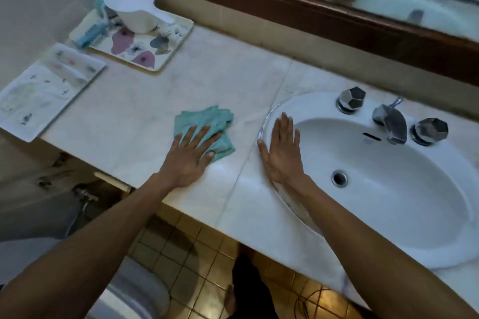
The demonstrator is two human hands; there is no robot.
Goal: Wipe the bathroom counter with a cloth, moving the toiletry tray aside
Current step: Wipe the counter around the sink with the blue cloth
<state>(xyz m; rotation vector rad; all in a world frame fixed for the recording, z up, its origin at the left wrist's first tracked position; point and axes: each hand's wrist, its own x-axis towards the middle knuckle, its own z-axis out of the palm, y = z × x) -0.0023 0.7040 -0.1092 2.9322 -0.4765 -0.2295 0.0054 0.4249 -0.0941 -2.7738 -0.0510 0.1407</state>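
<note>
A teal cloth (207, 122) lies crumpled on the pale marble counter (145, 111), left of the sink. My left hand (190, 155) presses flat on the cloth's near edge, fingers spread. My right hand (281, 150) rests flat and empty on the left rim of the white sink (388, 189). The floral toiletry tray (153, 46) sits at the counter's far left corner, holding a white scoop cup (134, 8) and a blue toiletry item (90, 33).
A flat white tray or mat (44, 93) overhangs the counter's left end. Chrome faucet (391, 122) and two knobs stand behind the basin. A wood-framed mirror (337, 15) runs along the back. A toilet (129, 292) and tiled floor lie below.
</note>
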